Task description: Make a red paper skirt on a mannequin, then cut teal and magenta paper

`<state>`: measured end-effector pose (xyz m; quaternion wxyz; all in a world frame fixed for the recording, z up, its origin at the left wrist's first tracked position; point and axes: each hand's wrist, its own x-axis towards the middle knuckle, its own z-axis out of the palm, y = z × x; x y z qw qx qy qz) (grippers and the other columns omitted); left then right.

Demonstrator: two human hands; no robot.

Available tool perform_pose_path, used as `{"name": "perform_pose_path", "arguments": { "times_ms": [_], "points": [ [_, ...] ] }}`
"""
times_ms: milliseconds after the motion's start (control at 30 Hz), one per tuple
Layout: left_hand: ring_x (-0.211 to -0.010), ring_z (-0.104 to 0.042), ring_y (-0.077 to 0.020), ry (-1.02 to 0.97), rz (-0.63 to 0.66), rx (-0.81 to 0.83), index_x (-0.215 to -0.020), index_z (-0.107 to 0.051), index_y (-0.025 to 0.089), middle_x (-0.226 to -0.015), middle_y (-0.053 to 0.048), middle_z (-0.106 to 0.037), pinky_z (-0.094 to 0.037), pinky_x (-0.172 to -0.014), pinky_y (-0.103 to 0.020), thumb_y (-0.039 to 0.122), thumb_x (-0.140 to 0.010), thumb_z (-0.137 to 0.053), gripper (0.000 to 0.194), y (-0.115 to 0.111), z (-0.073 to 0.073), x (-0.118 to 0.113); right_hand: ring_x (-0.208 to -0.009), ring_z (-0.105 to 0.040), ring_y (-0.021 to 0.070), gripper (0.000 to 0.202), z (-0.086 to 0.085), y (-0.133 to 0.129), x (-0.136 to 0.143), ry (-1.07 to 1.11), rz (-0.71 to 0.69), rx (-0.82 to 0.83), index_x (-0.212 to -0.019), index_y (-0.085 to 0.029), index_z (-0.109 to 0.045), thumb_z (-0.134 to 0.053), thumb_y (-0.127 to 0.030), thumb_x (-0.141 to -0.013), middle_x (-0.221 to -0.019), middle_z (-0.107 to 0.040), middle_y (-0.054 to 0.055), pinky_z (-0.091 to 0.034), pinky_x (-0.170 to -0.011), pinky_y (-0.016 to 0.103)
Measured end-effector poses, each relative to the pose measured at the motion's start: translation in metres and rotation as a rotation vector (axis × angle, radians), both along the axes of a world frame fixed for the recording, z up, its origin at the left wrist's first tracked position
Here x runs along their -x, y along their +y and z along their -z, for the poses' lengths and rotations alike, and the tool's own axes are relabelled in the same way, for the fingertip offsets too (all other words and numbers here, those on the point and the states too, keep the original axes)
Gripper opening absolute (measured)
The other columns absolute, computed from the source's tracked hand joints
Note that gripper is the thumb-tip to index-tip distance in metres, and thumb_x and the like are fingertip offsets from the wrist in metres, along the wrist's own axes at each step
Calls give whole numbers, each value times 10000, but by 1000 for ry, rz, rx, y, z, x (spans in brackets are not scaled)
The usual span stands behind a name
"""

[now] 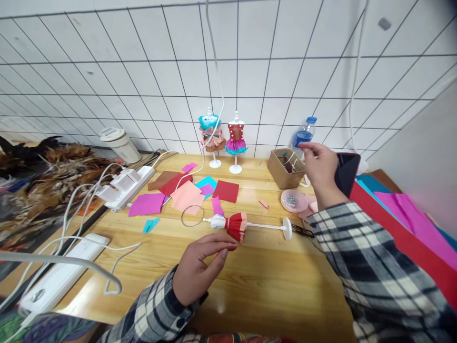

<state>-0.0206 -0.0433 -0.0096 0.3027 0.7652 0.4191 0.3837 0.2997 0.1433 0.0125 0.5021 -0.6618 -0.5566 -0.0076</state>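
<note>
A small white mannequin point(218, 221) in a red skirt with a peach hem point(236, 226) lies on its side on the wooden table point(264, 276), its round base to the right. Just below the skirt is my left hand point(203, 267), fingers extended and thumb apart, with nothing visible in it. My right hand point(319, 164) is raised beside the cardboard box point(285, 174), thumb and fingertips pinched; whatever they hold, if anything, is too small to make out. Below the box sits a pink dish point(293, 201) of small pins.
Two dressed mannequins point(236, 143) stand at the wall. Coloured paper squares point(187, 196) and a metal ring point(193, 216) lie left of centre. Power strips point(64, 271) with cables and feathers point(46, 176) are at left. A water bottle point(303, 133) and large coloured sheets point(410, 224) are at right.
</note>
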Motion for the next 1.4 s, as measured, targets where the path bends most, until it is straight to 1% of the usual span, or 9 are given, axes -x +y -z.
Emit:
{"name": "perform_pose_path", "arguments": {
  "times_ms": [33, 100, 233, 333, 500, 633, 800, 1133, 1400],
  "points": [
    [-879, -712, -140, 5, -1, -3, -941, -753, 202, -951, -55, -759, -561, -795, -215, 123, -874, -549, 229, -1, -1, 1, -902, -670, 236, 334, 6, 10, -8, -83, 2, 124, -1038, -154, -747, -475, -214, -853, -981, -744, 113, -503, -853, 397],
    [-874, -712, -138, 13, -11, -6, -942, -753, 205, -947, -54, -759, -561, -791, -213, 129, -876, -549, 228, -3, -2, 2, -908, -675, 242, 351, 15, 23, -20, -134, -32, 219, -1064, -179, -752, -496, -169, -824, -980, -758, 102, -495, -843, 386],
    [-895, -704, -150, 9, -39, -8, -942, -746, 210, -965, -59, -753, -559, -802, -233, 144, -887, -537, 226, -3, -1, 3, -925, -671, 240, 383, 18, 14, -21, -169, -28, 219, -1153, -227, -717, -511, -178, -834, -1013, -760, 79, -486, -844, 385],
    [-880, -695, -147, 13, -48, -23, -955, -731, 213, -943, -55, -747, -552, -795, -237, 145, -895, -529, 221, -1, 4, 2, -869, -661, 244, 299, 11, -29, 8, -162, -16, 41, -1093, -219, -738, -555, -292, -868, -946, -758, 87, -487, -827, 403],
    [-842, -663, -145, 17, -63, -92, -977, -693, 222, -879, -40, -723, -530, -763, -243, 131, -905, -507, 219, -1, 7, 1, -819, -647, 210, 160, 12, -135, 91, 8, -581, -19, -964, -278, -738, -601, -301, -885, -874, -735, 37, -513, -756, 376],
    [-861, -634, -144, 22, -40, -167, -993, -658, 220, -881, -31, -701, -507, -788, -252, 101, -899, -504, 216, -2, 6, -1, -960, -635, 219, 160, 23, -180, 129, 145, -755, 48, -984, -282, -730, -667, -254, -840, -1000, -709, 50, -529, -821, 386],
    [-843, -619, -144, 64, -47, -231, -988, -635, 209, -873, -32, -688, -497, -778, -258, 72, -884, -504, 217, -4, 7, -2, -1048, -622, 224, 128, 28, -183, 135, 232, -748, 88, -924, -283, -752, -707, -237, -813, -1159, -669, 60, -535, -865, 392],
    [-766, -594, -149, 140, -86, -273, -952, -647, 190, -780, -34, -669, -488, -721, -268, 105, -887, -513, 171, -3, 8, -4, -1051, -644, 218, 130, 28, -185, 141, 202, -714, 26, -869, -274, -737, -688, -171, -806, -1145, -699, 48, -536, -884, 390],
    [-778, -588, -152, 132, -82, -268, -956, -650, 183, -788, -33, -668, -477, -736, -268, 75, -871, -530, 182, -3, 10, -5, -1024, -654, 210, 132, 34, -188, 141, 83, -700, -63, -855, -267, -676, -644, -142, -828, -1246, -665, 49, -528, -869, 403]
  ]
}}
